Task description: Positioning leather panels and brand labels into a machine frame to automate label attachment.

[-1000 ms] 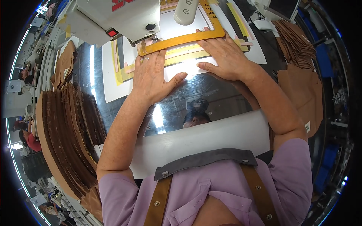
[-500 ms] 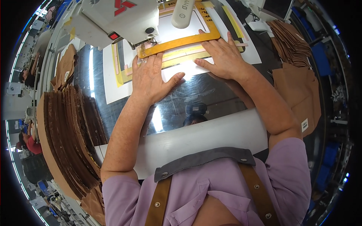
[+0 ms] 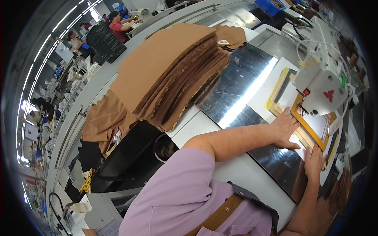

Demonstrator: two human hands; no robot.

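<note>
One yellow frame point(image 3: 309, 129) lies flat beneath the head of a white sewing machine point(image 3: 321, 84), on top of a white sheet point(image 3: 260, 97) edged with strips of yellow and pink tape. Left hand point(image 3: 284, 128): palm down, fingers spread, fingertips at the near bar of the frame; its grip is open and closed around nothing. Right hand point(image 3: 314, 162): fingers extended toward the lower corner of the same bar, grip likewise open; whether its fingertips press on the frame cannot be told. Sheet and frame rest on a shiny metal tabletop point(image 3: 241, 78), which reflects a bright strip of light. Left of the metal surface stands a thick stack of brown cut pieces point(image 3: 169, 63), layered with dark edges showing. Just beyond it lies a smaller brown piece point(image 3: 232, 36) bearing a white label. Crumpled brown cloth point(image 3: 104, 120) hangs near the stack's other side. Farther out, a co-worker in a red top point(image 3: 118, 29) sits beside piled black crates point(image 3: 104, 44), and a blue bin point(image 3: 269, 6) shows at the upper edge.
</note>
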